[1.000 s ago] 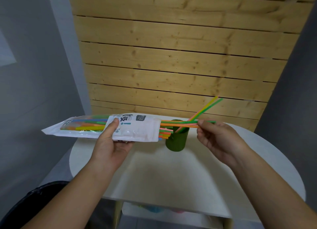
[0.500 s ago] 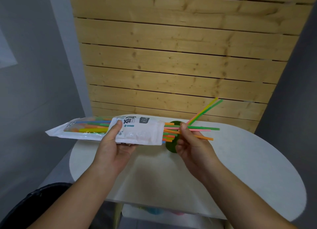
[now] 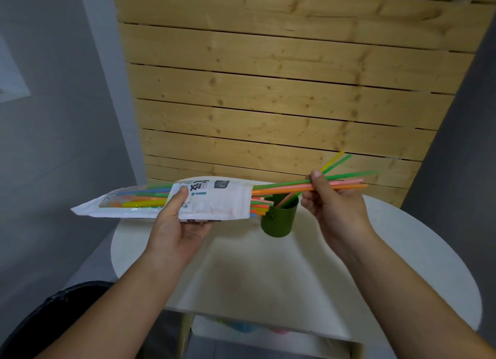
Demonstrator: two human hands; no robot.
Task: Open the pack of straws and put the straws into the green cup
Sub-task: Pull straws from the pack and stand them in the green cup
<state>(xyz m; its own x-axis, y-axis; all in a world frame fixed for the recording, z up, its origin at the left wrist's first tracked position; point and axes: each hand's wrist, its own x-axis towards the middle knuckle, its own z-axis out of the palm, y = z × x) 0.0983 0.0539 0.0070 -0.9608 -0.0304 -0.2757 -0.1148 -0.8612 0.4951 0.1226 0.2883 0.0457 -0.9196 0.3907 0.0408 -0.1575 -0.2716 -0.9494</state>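
Note:
My left hand point(image 3: 177, 224) grips the white straw pack point(image 3: 214, 200) from below, thumb on top, holding it level above the table's left side with its open mouth facing right. My right hand point(image 3: 330, 205) pinches a few straws point(image 3: 284, 186), green, pink and orange, partly drawn out of the pack's mouth and stretching right past my fingers. The green cup point(image 3: 279, 220) stands on the white table point(image 3: 402, 264) just below them, between my hands. A yellow and a green straw point(image 3: 336, 161) lean out of it to the upper right. More straws remain in the pack.
A wooden slat wall point(image 3: 281, 90) rises behind the round table. Grey walls flank it on both sides. A dark bin point(image 3: 53, 318) sits low at the left. Under the table's front edge a shelf holds blurred colourful items point(image 3: 241, 327).
My right hand moved from close to the pack's mouth out to the right and up, drawing a few straws farther out. The pack stays in my left hand.

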